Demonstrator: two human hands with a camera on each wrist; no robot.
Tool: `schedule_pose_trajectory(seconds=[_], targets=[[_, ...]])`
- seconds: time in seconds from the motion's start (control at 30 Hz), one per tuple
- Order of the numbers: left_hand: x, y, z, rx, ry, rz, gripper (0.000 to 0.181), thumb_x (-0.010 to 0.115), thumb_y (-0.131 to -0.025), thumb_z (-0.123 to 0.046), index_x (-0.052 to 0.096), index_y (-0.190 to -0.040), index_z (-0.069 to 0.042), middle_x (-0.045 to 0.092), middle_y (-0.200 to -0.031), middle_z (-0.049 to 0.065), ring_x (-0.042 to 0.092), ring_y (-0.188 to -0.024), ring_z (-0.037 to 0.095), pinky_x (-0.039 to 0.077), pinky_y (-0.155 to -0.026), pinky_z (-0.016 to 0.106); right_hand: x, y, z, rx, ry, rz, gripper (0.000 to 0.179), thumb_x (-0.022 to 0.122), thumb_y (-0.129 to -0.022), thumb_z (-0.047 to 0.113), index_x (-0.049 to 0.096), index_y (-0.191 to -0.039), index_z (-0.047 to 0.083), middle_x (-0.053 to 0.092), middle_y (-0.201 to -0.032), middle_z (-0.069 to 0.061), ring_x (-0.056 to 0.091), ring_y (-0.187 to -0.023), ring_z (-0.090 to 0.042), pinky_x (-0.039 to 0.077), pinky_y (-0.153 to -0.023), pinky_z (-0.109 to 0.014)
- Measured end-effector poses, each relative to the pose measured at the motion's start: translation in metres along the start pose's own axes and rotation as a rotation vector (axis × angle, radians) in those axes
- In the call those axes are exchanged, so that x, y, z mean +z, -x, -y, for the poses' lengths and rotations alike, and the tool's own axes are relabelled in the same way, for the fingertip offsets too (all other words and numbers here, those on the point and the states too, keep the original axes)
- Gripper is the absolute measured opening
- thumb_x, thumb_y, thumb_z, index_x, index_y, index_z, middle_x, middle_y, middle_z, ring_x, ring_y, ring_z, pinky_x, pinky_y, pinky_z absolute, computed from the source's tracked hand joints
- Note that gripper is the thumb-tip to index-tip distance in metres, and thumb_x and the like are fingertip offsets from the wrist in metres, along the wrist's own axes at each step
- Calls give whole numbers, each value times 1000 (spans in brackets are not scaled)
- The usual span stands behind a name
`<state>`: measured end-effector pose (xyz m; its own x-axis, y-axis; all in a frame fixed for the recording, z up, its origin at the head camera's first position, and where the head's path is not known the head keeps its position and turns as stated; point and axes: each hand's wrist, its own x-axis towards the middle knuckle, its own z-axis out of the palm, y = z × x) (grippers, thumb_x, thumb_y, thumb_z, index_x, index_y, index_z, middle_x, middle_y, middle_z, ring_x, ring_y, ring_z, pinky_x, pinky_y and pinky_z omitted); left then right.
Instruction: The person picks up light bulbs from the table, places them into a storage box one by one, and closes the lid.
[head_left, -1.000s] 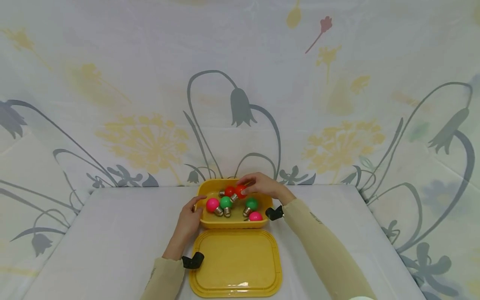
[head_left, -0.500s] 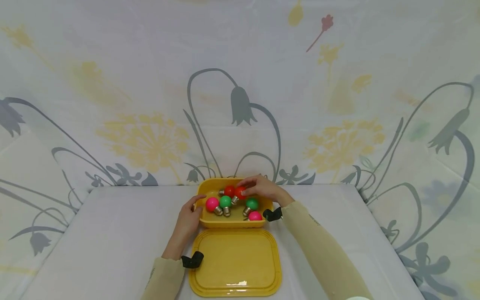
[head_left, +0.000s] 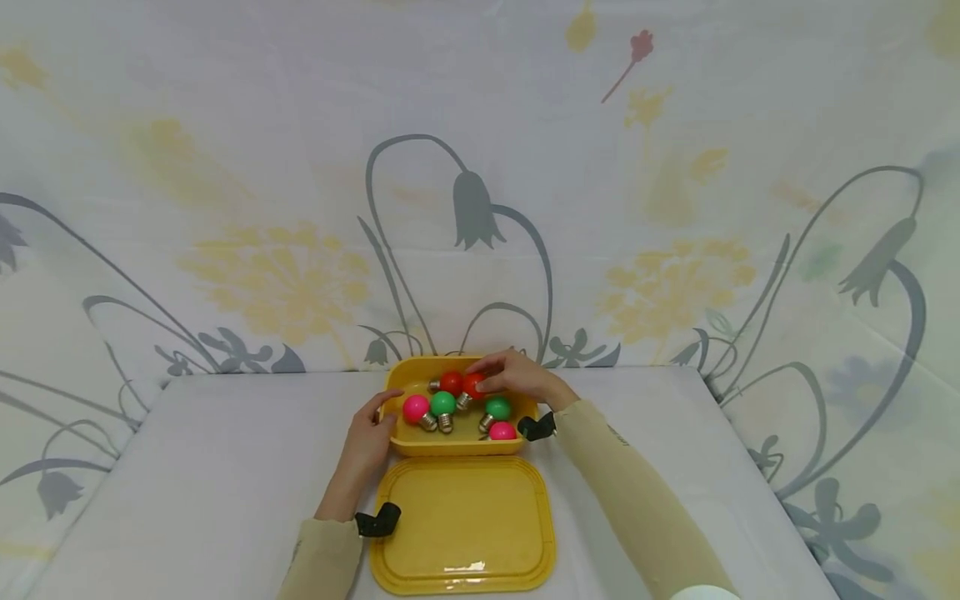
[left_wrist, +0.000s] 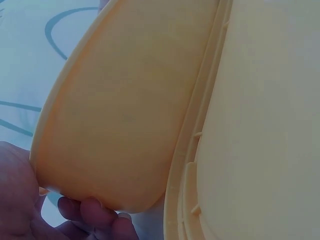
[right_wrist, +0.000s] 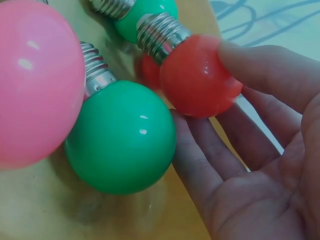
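Observation:
My right hand (head_left: 517, 377) pinches a red light bulb (right_wrist: 197, 75) by its globe between thumb and fingers, inside a yellow plastic box (head_left: 459, 448). The bulb's metal screw base points away from the palm. Just left of it lies another red bulb (head_left: 451, 382), mostly hidden in the right wrist view. A green bulb (right_wrist: 120, 137) is close by my fingertips. At the box's left end, my left hand (head_left: 366, 442) grips the wall and rim; curled fingers (left_wrist: 97, 212) touch its outside in the left wrist view.
Also in the box are a pink bulb (head_left: 416, 409) and a green bulb (head_left: 443, 403) at left, and another pink bulb (head_left: 502, 431) at front right. A flat yellow lid (head_left: 462, 525) lies before the box on the white table (head_left: 247, 483). Flower-patterned cloth (head_left: 300, 167) hangs behind.
The head view has turned slightly right. The held red bulb's base has dipped a little toward the box's front. Both hands keep nearly the same places.

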<state>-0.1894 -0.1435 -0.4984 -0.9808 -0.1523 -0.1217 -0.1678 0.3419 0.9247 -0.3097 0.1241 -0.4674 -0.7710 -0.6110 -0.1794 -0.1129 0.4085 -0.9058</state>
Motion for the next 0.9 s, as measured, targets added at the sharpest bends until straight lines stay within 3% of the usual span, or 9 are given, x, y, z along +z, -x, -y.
schedule_pose_trajectory(seconds=[0.07,0.23,0.4,0.47,0.63,0.73,0.9], targets=[[-1,0,0,5,-5,-2,40,47,-100,-6,57,-138,-14,40,-152,20,41,-128,35,33,-112,53,1,0,0,-5,4,-2,33,69,-90,10,70,-122,3,66,-119,-7,59,-102,-22,52,-92,-32],[-1,1,1,1,-8,-9,40,47,-100,-6,58,-138,-15,44,-149,19,42,-117,32,41,-102,45,2,0,0,-12,19,-1,33,69,-90,9,70,-122,4,66,-119,-7,59,-103,-23,51,-93,-33],[0,-1,3,4,-16,-14,40,48,-100,-7,58,-137,-16,51,-131,18,46,-98,30,40,-76,35,1,0,0,-25,46,-11,33,71,-87,9,72,-120,5,68,-117,-6,58,-104,-23,49,-94,-34],[1,-2,3,2,-16,-15,40,48,-100,-7,58,-137,-15,51,-130,18,47,-99,31,40,-76,36,1,0,0,-32,51,-12,33,72,-87,9,72,-120,6,68,-116,-5,58,-104,-24,49,-94,-34],[1,-3,3,5,-13,-15,40,47,-100,-6,58,-137,-15,48,-141,18,44,-113,32,41,-91,41,1,-1,-1,-39,45,-5,34,72,-87,10,72,-120,6,68,-117,-6,58,-105,-24,49,-94,-35],[2,-3,3,7,-9,-16,40,48,-100,-5,58,-137,-15,50,-135,18,46,-106,31,40,-79,36,1,0,-1,-32,46,4,34,71,-87,10,71,-121,6,67,-117,-5,58,-105,-24,50,-93,-35],[2,-2,2,6,-18,-21,39,48,-100,-5,59,-137,-15,51,-131,18,47,-101,30,38,-73,32,1,0,-1,-32,57,12,34,71,-87,9,71,-121,7,67,-116,-5,57,-105,-24,50,-93,-34]])
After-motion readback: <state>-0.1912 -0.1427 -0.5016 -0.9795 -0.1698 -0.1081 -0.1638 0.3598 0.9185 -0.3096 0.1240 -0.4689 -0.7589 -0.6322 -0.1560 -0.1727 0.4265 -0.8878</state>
